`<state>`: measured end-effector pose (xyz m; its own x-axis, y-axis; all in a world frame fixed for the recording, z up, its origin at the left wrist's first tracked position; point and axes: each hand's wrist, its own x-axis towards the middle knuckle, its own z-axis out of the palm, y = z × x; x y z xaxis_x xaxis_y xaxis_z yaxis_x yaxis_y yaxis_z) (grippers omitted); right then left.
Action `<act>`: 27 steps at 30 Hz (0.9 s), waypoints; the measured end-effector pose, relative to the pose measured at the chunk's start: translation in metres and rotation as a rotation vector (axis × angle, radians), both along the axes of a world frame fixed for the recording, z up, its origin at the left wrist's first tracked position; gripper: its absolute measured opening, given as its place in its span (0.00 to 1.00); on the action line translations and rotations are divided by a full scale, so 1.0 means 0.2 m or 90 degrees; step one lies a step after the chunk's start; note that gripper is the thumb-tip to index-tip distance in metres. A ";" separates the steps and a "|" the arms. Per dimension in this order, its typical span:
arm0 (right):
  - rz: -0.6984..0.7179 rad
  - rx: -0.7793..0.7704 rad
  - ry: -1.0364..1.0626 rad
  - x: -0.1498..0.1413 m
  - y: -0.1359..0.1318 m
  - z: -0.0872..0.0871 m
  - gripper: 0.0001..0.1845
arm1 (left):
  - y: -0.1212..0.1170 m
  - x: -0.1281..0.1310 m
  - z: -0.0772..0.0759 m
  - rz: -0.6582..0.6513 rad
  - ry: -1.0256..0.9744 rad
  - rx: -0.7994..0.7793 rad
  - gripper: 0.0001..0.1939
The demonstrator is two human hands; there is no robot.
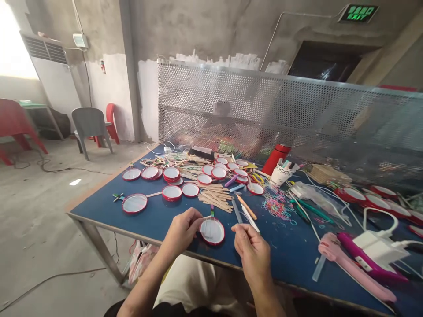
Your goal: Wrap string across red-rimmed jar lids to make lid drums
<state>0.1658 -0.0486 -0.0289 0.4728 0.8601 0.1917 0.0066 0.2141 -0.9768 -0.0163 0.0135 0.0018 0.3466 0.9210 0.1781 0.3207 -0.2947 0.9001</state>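
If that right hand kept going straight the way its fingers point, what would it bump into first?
The right hand points forward and slightly left, so it would probably meet the pile of wooden craft sticks first, passing just beside the red-rimmed disc. Depth is hard to judge from this view.

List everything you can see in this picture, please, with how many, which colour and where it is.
Table: one, blue, in the middle.
Round lids: many, red rims, white centres, across the table.
Nearest lid: one, red rim, between the hands.
Craft sticks: many, wood-coloured, in a mid-table pile.
Rubber bands: many, pink and blue, right of the sticks.
Flask: one, red, far side.
Exit sign: one, green, upper right.
Chairs: three, grey and red, left on the floor.
Left hand: one, beside the nearest lid.
Right hand: one, fingers pinching a thin pale stick.
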 end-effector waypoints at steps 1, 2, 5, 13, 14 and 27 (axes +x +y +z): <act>-0.007 -0.002 -0.033 0.00 0.00 0.00 0.23 | 0.00 0.00 0.00 0.002 0.005 0.006 0.10; -0.013 -0.004 -0.069 0.00 0.00 0.00 0.23 | 0.01 0.01 0.00 0.007 0.013 0.011 0.10; -0.016 0.006 -0.214 0.00 0.00 0.01 0.21 | 0.01 0.02 -0.01 0.038 0.035 0.024 0.10; -0.112 0.078 -0.711 -0.12 0.00 0.01 0.31 | 0.00 0.02 -0.05 0.155 0.102 0.137 0.10; -0.110 0.060 -0.746 -0.14 0.01 0.01 0.35 | 0.00 0.02 -0.05 0.159 0.110 0.143 0.10; -0.098 0.016 -0.680 -0.17 0.05 -0.02 0.43 | -0.01 0.02 -0.06 0.132 0.110 0.192 0.10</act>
